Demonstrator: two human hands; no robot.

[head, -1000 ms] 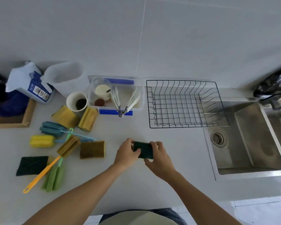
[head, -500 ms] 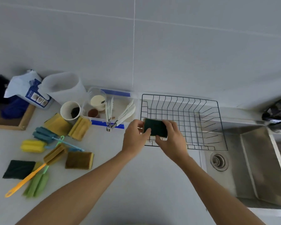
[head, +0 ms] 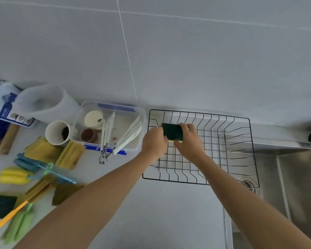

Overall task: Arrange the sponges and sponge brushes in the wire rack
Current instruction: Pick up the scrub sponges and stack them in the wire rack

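Note:
Both hands hold a dark green sponge (head: 172, 131) with a yellow underside over the back left corner of the black wire rack (head: 239, 153). My left hand (head: 153, 142) grips its left end, my right hand (head: 188, 143) its right end. Whether the sponge touches the rack floor I cannot tell. On the counter at the left lie more pieces: yellow sponges (head: 40, 150), a teal sponge brush (head: 28, 161), a yellow sponge brush (head: 13, 176), a brown sponge (head: 65, 192), a dark green sponge (head: 0, 204), a green sponge brush (head: 18, 226) and an orange-handled brush (head: 9, 215).
A clear plastic tub (head: 115, 129) with tongs and small cups stands left of the rack. A white cup (head: 57, 132), a translucent jug (head: 45, 103) and a blue-white bag (head: 4, 106) stand farther left. The steel sink (head: 285, 177) lies right of the rack, partly under it.
Both hands carried the dark green sponge from the counter's front up and away, past the rack's near left edge, into its back left corner. The camera view tilted upward.

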